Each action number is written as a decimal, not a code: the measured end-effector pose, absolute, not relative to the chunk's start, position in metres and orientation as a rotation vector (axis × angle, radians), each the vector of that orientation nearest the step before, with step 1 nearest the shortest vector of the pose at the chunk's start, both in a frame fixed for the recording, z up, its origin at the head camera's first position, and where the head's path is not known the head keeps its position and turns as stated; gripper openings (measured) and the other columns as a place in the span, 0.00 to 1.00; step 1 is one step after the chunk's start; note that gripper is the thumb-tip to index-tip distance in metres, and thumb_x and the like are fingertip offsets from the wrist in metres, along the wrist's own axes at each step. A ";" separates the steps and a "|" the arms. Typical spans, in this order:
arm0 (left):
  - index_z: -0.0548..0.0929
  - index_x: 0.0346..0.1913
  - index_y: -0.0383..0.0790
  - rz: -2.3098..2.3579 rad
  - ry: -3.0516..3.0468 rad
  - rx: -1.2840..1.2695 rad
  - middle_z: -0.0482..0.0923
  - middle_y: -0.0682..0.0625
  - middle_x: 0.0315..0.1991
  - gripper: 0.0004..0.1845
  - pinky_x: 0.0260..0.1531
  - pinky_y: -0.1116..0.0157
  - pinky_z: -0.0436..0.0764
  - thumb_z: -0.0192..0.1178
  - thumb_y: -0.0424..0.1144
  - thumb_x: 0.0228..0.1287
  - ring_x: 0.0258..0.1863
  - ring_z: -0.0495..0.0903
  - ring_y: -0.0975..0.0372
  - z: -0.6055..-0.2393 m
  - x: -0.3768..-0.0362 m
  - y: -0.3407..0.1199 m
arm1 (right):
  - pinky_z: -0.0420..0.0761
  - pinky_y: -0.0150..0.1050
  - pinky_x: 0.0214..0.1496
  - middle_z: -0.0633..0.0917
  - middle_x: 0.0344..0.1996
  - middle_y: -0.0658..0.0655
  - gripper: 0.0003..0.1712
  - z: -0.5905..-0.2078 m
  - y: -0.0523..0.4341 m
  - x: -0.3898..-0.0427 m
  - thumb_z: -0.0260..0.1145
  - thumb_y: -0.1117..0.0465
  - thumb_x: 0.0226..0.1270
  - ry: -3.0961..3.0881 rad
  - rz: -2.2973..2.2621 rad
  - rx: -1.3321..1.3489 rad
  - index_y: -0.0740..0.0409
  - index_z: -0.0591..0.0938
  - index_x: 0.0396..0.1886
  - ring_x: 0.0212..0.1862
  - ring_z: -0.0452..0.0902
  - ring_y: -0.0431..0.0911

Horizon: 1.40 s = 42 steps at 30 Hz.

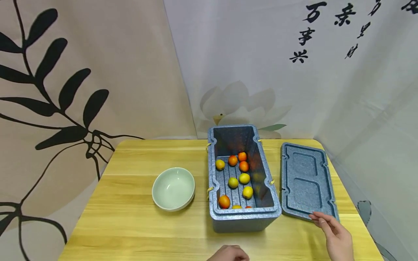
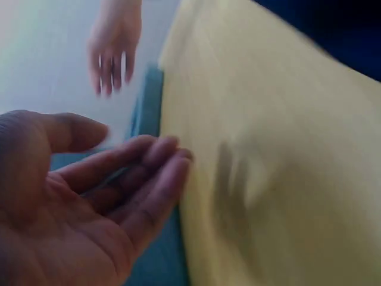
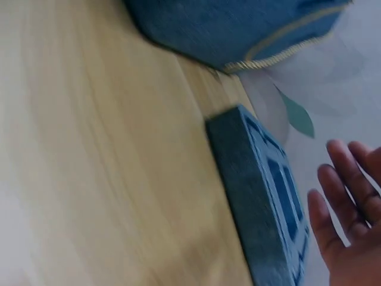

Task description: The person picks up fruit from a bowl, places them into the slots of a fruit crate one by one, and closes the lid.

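A grey foam box [image 1: 245,214] stands uncovered on the table, with several orange and yellow-green small citrus fruits [image 1: 244,178] on its floor. Its matching lid [image 1: 305,179] lies flat to the right of it. Over the lid's near right corner is my right hand [image 1: 336,233], holding nothing; in the right wrist view its fingers [image 3: 333,179] are loosely extended and apart from the lid. My left hand [image 1: 230,253] is at the bottom edge, before the box. The left wrist view shows that hand [image 2: 101,202] with an empty palm and gently bent fingers.
A pale green bowl [image 1: 173,189] sits on the wooden table [image 1: 130,224], left of the box. Yellow rope handles [image 3: 268,62] run along the box's sides. Behind the table hangs a printed cloth [image 1: 147,72].
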<state>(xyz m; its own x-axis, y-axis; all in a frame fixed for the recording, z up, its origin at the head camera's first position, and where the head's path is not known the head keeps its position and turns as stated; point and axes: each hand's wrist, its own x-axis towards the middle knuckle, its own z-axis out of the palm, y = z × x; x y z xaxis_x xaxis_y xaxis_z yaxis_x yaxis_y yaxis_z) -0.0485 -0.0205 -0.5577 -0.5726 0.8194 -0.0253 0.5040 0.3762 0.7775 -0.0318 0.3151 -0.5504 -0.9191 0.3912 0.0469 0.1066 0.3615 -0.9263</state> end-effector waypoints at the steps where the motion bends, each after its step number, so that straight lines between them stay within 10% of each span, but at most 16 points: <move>1: 0.86 0.43 0.36 1.080 2.168 1.120 0.82 0.58 0.35 0.08 0.36 0.84 0.70 0.61 0.34 0.67 0.34 0.73 0.80 -0.553 -0.051 -0.007 | 0.79 0.24 0.42 0.86 0.37 0.43 0.18 -0.549 0.319 -0.031 0.51 0.64 0.79 -2.358 1.541 -0.505 0.76 0.76 0.56 0.41 0.80 0.32; 7: 0.78 0.61 0.38 1.516 1.907 0.796 0.78 0.59 0.54 0.17 0.46 0.77 0.76 0.53 0.39 0.75 0.49 0.76 0.73 -0.531 -0.061 0.089 | 0.72 0.20 0.38 0.83 0.38 0.34 0.17 -0.548 0.347 -0.038 0.53 0.60 0.79 -2.220 1.400 -0.910 0.64 0.79 0.58 0.39 0.75 0.30; 12: 0.78 0.58 0.36 1.891 2.042 0.752 0.77 0.52 0.53 0.14 0.48 0.77 0.76 0.51 0.34 0.75 0.50 0.77 0.69 -0.544 -0.077 0.152 | 0.62 0.36 0.18 0.78 0.55 0.43 0.19 -0.552 0.366 -0.044 0.52 0.57 0.79 -2.206 1.377 -1.044 0.53 0.78 0.63 0.26 0.69 0.40; 16: 0.78 0.57 0.40 2.122 2.175 0.631 0.76 0.53 0.52 0.14 0.49 0.72 0.77 0.50 0.33 0.73 0.49 0.76 0.66 -0.556 -0.095 0.179 | 0.75 0.29 0.46 0.72 0.66 0.46 0.23 -0.556 0.378 -0.046 0.50 0.56 0.80 -2.232 1.417 -1.033 0.50 0.73 0.69 0.60 0.68 0.37; 19: 0.76 0.58 0.37 2.297 2.342 0.622 0.74 0.47 0.54 0.15 0.52 0.63 0.77 0.50 0.28 0.71 0.53 0.75 0.58 -0.562 -0.107 0.192 | 0.62 0.31 0.69 0.71 0.68 0.43 0.24 -0.562 0.386 -0.049 0.49 0.54 0.80 -2.231 1.467 -1.008 0.50 0.70 0.72 0.70 0.58 0.36; 33: 0.72 0.66 0.31 2.326 2.744 0.288 0.72 0.40 0.62 0.25 0.61 0.61 0.71 0.57 0.26 0.65 0.62 0.70 0.48 -0.581 -0.127 0.203 | 0.64 0.16 0.58 0.57 0.76 0.54 0.35 -0.580 0.407 -0.070 0.39 0.43 0.80 -2.416 1.592 -0.789 0.55 0.55 0.78 0.72 0.54 0.42; 42: 0.63 0.67 0.18 2.495 2.368 0.201 0.60 0.23 0.66 0.22 0.64 0.61 0.67 0.44 0.24 0.73 0.66 0.59 0.36 -0.601 -0.136 0.215 | 0.58 0.27 0.70 0.51 0.77 0.58 0.39 -0.593 0.410 -0.080 0.42 0.42 0.79 -2.336 1.785 -0.747 0.57 0.48 0.79 0.75 0.49 0.44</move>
